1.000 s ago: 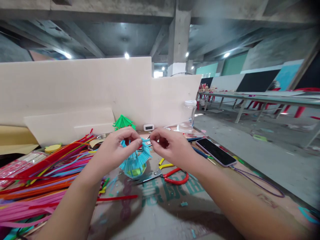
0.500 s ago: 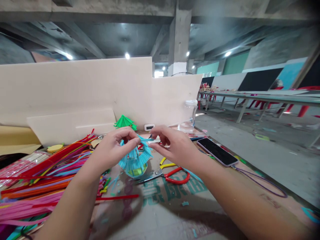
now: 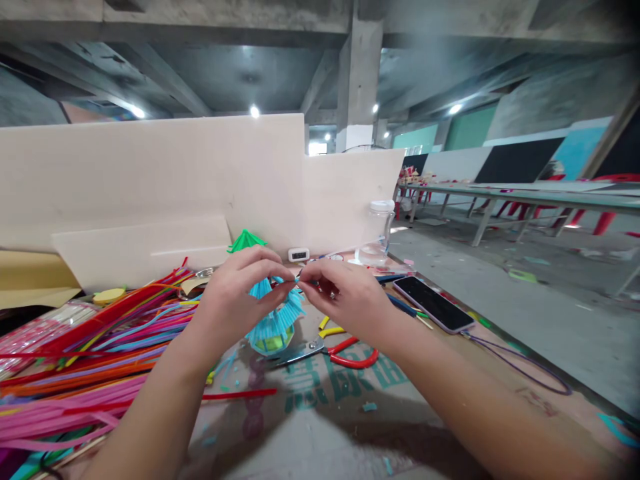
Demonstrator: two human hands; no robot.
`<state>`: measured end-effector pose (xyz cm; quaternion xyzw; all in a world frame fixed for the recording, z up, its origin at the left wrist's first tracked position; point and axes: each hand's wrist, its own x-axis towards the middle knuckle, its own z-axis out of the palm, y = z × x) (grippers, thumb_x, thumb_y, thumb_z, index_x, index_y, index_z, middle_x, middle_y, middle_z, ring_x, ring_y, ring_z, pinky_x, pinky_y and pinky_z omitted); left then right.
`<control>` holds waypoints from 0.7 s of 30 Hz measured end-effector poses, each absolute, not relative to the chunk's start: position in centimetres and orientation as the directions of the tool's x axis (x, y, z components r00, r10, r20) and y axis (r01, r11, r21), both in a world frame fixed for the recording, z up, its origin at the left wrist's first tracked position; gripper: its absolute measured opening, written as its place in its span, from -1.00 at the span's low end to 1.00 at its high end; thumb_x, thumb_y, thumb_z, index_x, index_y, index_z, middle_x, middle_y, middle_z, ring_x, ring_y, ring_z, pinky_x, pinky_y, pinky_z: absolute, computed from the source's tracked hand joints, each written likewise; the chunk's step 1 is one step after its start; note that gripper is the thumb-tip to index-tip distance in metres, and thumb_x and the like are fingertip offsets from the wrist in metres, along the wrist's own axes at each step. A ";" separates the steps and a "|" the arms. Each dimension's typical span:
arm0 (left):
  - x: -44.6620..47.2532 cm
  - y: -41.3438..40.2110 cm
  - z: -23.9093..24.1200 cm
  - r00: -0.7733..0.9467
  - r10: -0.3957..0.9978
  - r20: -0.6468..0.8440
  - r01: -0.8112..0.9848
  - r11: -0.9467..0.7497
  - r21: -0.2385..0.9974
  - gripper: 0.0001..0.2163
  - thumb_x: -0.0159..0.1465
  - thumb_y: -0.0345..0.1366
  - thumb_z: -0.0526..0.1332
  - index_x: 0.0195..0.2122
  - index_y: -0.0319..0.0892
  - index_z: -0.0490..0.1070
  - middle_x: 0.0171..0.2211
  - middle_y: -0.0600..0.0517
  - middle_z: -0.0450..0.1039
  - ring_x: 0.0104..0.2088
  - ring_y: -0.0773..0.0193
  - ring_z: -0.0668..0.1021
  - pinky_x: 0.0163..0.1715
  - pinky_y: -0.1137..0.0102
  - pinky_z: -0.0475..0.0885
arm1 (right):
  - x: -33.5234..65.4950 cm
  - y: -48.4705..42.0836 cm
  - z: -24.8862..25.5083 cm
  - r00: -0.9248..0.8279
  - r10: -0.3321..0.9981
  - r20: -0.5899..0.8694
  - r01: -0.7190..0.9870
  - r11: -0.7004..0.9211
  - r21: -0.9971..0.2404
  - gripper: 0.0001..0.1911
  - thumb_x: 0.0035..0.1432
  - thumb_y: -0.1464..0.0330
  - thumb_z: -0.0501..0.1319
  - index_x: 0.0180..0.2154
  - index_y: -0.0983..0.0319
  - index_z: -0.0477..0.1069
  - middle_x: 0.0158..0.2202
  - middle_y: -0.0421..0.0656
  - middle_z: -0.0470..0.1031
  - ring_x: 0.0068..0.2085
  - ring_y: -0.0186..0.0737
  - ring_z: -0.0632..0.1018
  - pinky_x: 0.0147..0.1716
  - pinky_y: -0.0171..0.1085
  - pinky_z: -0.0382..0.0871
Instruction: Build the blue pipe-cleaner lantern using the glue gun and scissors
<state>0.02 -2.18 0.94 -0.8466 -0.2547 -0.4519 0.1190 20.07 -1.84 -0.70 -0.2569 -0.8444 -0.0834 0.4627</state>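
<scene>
My left hand (image 3: 250, 287) and my right hand (image 3: 347, 293) are both closed in a pinch, fingertips meeting in front of me. Between them shows a speck of light blue, apparently a piece of pipe cleaner, mostly hidden by the fingers. Just below and behind the fingertips stands a small light-blue fringed model (image 3: 273, 323) on a yellow-green base, partly covered by my left hand. Scissors with red handles (image 3: 353, 357) lie open on the board below my right hand, next to a yellow-handled tool (image 3: 331, 329). A green umbrella-shaped piece (image 3: 246, 241) sits behind my left hand.
Bundles of coloured pipe cleaners (image 3: 115, 353) fill the left side. At the right are a phone (image 3: 434, 303) with a strap and a clear jar (image 3: 377, 233). A small white digital display (image 3: 299, 255) stands before the pale upright board (image 3: 200, 173).
Both hands have drawn together; a light-blue strip seen between them is now mostly hidden in the fingers. The strand trailing under my right wrist is out of sight.
</scene>
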 end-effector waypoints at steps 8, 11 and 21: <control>0.1 -2.0 0.8 0.518 0.182 0.836 0.591 -0.783 -0.196 -0.90 0.17 -0.44 0.27 -0.29 -0.16 0.44 -0.30 0.02 0.47 -0.27 0.27 0.49 -0.23 0.32 0.39 | 20.2 -1.8 -0.7 -0.448 0.396 0.801 0.478 0.864 -0.160 -0.90 0.24 0.34 0.16 -0.26 0.25 0.40 -0.40 -0.24 0.48 -0.45 -0.43 0.39 -0.43 -0.38 0.24; 0.3 -2.3 0.8 0.500 0.211 0.840 0.606 -0.779 -0.165 -0.92 0.17 -0.44 0.25 -0.31 -0.16 0.42 -0.31 0.01 0.46 -0.28 0.28 0.48 -0.24 0.32 0.39 | 20.1 -1.7 -0.8 -0.450 0.338 0.827 0.491 0.867 -0.088 -0.90 0.26 0.37 0.13 -0.25 0.25 0.40 -0.37 -0.20 0.50 -0.41 -0.40 0.43 -0.38 -0.36 0.27; 0.7 -2.8 0.9 0.466 0.293 0.835 0.635 -0.768 -0.085 -0.95 0.20 -0.41 0.22 -0.31 -0.16 0.41 -0.30 0.00 0.46 -0.26 0.26 0.49 -0.23 0.32 0.38 | 19.9 -1.8 -1.1 -0.442 0.269 0.856 0.514 0.858 -0.004 -0.89 0.27 0.41 0.08 -0.28 0.24 0.38 -0.39 -0.19 0.51 -0.42 -0.37 0.43 -0.37 -0.32 0.27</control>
